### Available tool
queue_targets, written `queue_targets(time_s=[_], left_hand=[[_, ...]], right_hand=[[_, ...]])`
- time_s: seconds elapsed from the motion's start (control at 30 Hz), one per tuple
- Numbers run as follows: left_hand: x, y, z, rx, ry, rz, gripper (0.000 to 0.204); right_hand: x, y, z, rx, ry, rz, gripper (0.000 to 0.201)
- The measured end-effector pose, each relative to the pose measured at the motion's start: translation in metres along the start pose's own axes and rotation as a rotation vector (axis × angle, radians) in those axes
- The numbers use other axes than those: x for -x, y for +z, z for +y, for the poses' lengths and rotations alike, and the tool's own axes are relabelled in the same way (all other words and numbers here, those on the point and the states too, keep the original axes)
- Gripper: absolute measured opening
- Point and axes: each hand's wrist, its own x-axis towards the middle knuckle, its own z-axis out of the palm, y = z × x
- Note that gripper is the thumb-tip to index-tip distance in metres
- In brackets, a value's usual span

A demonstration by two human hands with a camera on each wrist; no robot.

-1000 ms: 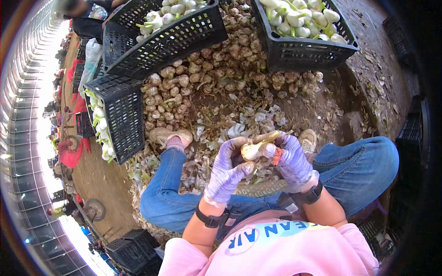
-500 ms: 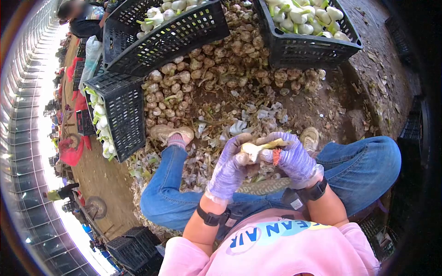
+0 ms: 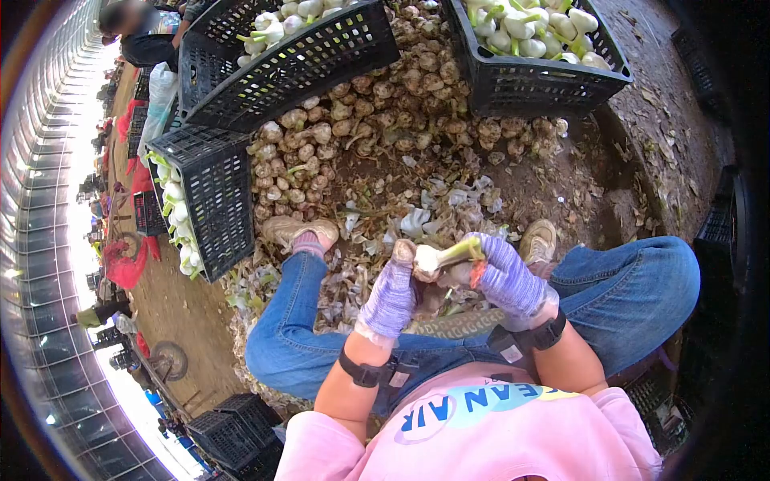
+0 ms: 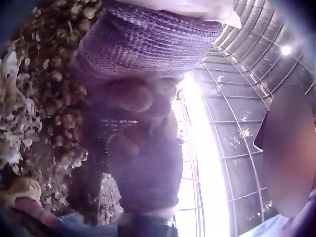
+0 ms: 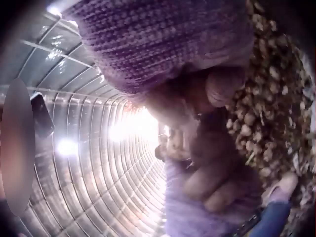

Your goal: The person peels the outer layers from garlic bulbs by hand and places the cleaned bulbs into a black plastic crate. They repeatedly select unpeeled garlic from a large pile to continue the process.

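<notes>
- Purple gloves (image 5: 163,39), ribbed knit in both wrist views, cover left hand (image 3: 389,293) and right hand (image 3: 513,276); fingertips project, soil-brown.
- Garlic bulb (image 3: 427,260), pale, rounded, centre of the head view, between both hands; indistinct in the wrist views.
- Right fingers curl round its yellow-green stalk (image 3: 460,251); left fingers bend round the bulb, contact partly hidden.
- Black perforated crates (image 3: 545,90), upper head view, hold glossy white bulbs (image 3: 525,28).
</notes>
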Motion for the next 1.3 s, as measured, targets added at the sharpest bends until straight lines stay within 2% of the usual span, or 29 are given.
queue_targets(time_s=[0.03, 0.1, 0.13, 0.2, 0.23, 0.3, 0.4, 0.47, 0.53, 0.63, 0.73, 0.83, 0.93, 1.0, 1.1, 1.17, 1.3], left_hand=[[-0.001, 0.004, -0.002, -0.005, 0.053, 0.037, 0.073], [-0.005, 0.011, -0.005, -0.017, 0.157, 0.108, 0.072], [-0.006, 0.012, -0.006, -0.017, 0.157, 0.107, 0.072], [-0.006, 0.011, -0.01, -0.101, 0.3, 0.174, 0.071], [-0.006, 0.013, -0.01, -0.101, 0.301, 0.175, 0.071], [-0.003, 0.021, -0.007, -0.225, 0.444, 0.173, 0.07], [0.001, 0.029, -0.006, -0.26, 0.461, 0.171, 0.073], [0.0, 0.026, -0.012, -0.292, 0.495, 0.181, 0.074], [-0.005, 0.016, -0.02, -0.171, 0.499, 0.194, 0.073], [-0.002, 0.015, -0.017, -0.168, 0.494, 0.157, 0.07], [0.002, 0.025, -0.009, -0.22, 0.546, 0.194, 0.07], [0.005, 0.027, -0.011, -0.248, 0.485, 0.186, 0.076], [0.002, 0.024, -0.018, -0.24, 0.497, 0.209, 0.076], [-0.001, 0.018, -0.019, -0.188, 0.493, 0.196, 0.075], [0.002, 0.023, -0.013, -0.135, 0.493, 0.178, 0.071], [0.002, 0.03, -0.008, -0.238, 0.57, 0.251, 0.078], [0.0, 0.025, -0.018, -0.404, 0.646, 0.284, 0.075]], right_hand=[[0.001, -0.001, 0.0, -0.001, 0.001, 0.0, 0.025], [0.002, 0.001, -0.011, -0.228, 0.064, 0.073, 0.025], [0.001, 0.003, -0.014, -0.228, 0.064, 0.075, 0.025], [0.001, 0.009, -0.018, -0.438, 0.059, 0.104, 0.028], [0.001, 0.01, -0.019, -0.438, 0.059, 0.103, 0.028], [0.002, 0.012, -0.02, -0.531, 0.021, 0.121, 0.029], [0.001, 0.013, -0.015, -0.397, 0.009, 0.175, 0.029], [0.004, 0.011, -0.019, -0.431, 0.032, 0.15, 0.03], [0.004, 0.009, -0.02, -0.464, 0.056, 0.123, 0.031], [0.003, 0.009, -0.018, -0.482, 0.05, 0.083, 0.03], [0.002, 0.011, -0.016, -0.464, -0.045, 0.103, 0.031], [0.003, 0.012, -0.012, -0.486, -0.008, 0.153, 0.033], [0.003, 0.011, -0.013, -0.373, -0.002, 0.165, 0.036], [0.002, 0.01, -0.018, -0.493, 0.008, 0.111, 0.035], [0.003, 0.008, -0.021, -0.47, 0.016, 0.095, 0.035], [0.003, 0.009, -0.021, -0.465, 0.025, 0.117, 0.035], [0.003, 0.009, -0.011, -0.468, -0.006, 0.188, 0.035]])
